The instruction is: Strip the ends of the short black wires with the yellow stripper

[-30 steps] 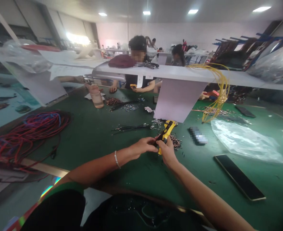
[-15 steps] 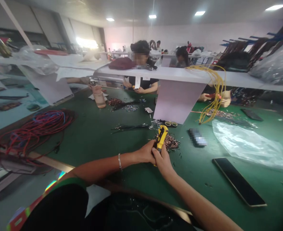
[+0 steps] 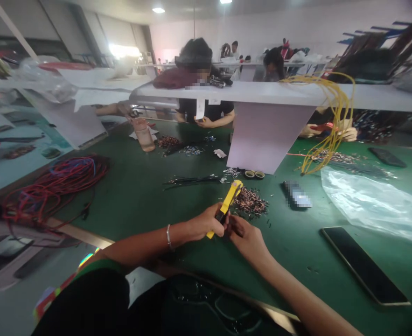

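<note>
My left hand (image 3: 210, 223) is wrapped around the grip of a yellow-and-black wire stripper (image 3: 230, 196), whose head points up and away from me. Close beside it, my right hand (image 3: 247, 235) has thumb and fingers drawn together; whatever they pinch, if anything, is too small to make out. Right behind the tool's head lies a heap of short copper-coloured and black pieces (image 3: 251, 201). Beyond it is a bundle of thin black wires (image 3: 193, 180) with bright ends, near small silvery pieces (image 3: 232, 172) and two tape rolls (image 3: 254, 174).
A dark phone (image 3: 365, 265) lies at right, near a blurred handset (image 3: 296, 194) and a clear plastic bag (image 3: 373, 200). Yellow wires (image 3: 335, 116) hang off the white shelf (image 3: 261, 93). Red and blue cable (image 3: 57, 182) is coiled left. A bottle (image 3: 143, 134) stands behind; co-workers sit opposite.
My right hand has come off the wire stripper and moved slightly right and down. The tool has turned in my left hand, showing its yellow side. The view has shifted a little.
</note>
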A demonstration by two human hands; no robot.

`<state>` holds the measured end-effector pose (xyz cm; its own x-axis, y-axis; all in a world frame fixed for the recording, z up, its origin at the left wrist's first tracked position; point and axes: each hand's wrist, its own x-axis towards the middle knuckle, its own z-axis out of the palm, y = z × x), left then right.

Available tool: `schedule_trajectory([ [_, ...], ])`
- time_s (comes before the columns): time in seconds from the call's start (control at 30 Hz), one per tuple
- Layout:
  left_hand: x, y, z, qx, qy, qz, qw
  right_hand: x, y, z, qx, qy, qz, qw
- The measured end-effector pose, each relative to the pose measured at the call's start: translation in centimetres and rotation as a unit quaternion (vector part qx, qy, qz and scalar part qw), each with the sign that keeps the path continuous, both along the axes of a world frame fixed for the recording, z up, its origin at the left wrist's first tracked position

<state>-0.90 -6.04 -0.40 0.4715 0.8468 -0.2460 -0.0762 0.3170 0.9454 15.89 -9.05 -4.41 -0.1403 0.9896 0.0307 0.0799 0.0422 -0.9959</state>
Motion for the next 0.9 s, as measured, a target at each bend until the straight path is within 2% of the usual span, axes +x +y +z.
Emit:
schedule_trajectory([
  [0.17, -0.6, -0.1, 0.2, -0.008, 0.001, -0.051, 0.999, 0.9, 0.0, 0.7, -0.111, 0.029, 0.023, 0.993],
  [0.27, -1.1, -0.1, 0.4, -0.008, 0.008, -0.074, 0.997, 1.6, 0.0, 1.8, -0.149, 0.114, -0.010, 0.982],
  [0.37, -1.3, -0.3, 0.4, -0.030, -0.003, -0.102, 0.994, 2.0, 0.3, 2.8, -0.159, 0.211, -0.056, 0.963],
  [0.47, -1.3, -0.5, 0.6, -0.050, -0.006, -0.152, 0.987, 2.1, 0.7, 3.4, -0.165, 0.268, -0.044, 0.948],
  [0.53, -1.2, -0.5, 0.8, -0.049, -0.004, -0.178, 0.983, 2.0, 0.9, 3.5, -0.168, 0.278, -0.019, 0.945],
  [0.63, -1.3, -0.5, 1.0, -0.063, -0.025, -0.186, 0.980, 1.9, 1.3, 3.3, -0.170, 0.280, -0.008, 0.945],
  [0.8, -2.1, -0.2, 0.8, -0.078, -0.047, -0.193, 0.977, 2.5, 2.0, 2.8, -0.158, 0.271, -0.085, 0.946],
  [0.9, -2.5, 0.0, 0.5, -0.082, -0.050, -0.180, 0.979, 2.9, 2.1, 2.7, -0.161, 0.266, -0.101, 0.945],
])
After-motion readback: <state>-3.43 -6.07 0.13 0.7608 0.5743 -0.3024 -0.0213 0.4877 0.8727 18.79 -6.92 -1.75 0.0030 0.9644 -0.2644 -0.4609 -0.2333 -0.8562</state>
